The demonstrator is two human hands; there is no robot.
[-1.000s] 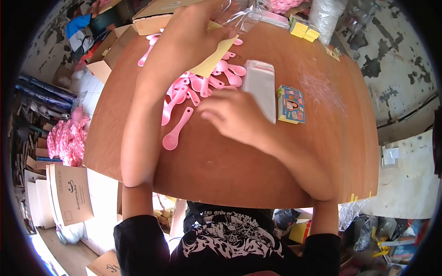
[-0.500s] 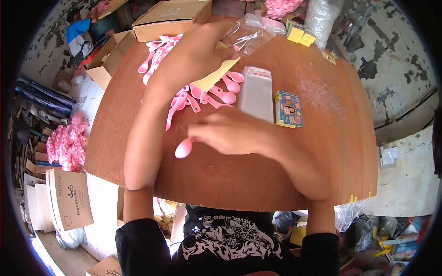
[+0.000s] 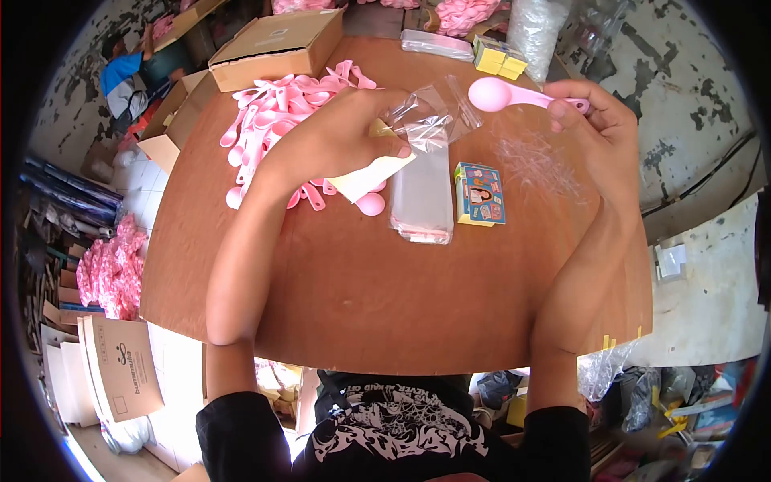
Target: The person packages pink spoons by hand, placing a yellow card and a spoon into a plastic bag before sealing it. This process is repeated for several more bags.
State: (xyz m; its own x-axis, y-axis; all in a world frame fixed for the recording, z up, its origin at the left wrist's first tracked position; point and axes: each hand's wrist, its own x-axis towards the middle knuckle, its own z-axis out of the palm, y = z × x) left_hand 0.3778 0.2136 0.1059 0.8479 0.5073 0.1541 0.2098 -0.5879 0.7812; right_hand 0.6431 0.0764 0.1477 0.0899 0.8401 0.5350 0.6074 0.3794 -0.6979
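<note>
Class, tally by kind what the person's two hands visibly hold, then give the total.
Spoon: 1
Clear bag: 1
Paper: 1
Total: 3

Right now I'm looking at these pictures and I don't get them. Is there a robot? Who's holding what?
No robot here! These are a person's own two bare hands. Every picture comes from one camera worn on that person's head, looking forward and down, and its lens makes the edges look curved.

The right hand holds up a pink plastic spoon with a rounded bowl by its handle. The left hand holds a crinkly clear plastic bag and a pale yellow piece of paper.

On the brown wooden table lie a heap of pink plastic spoons, a flat stack of clear plastic bags and a small blue-topped block with a picture on it.
</note>
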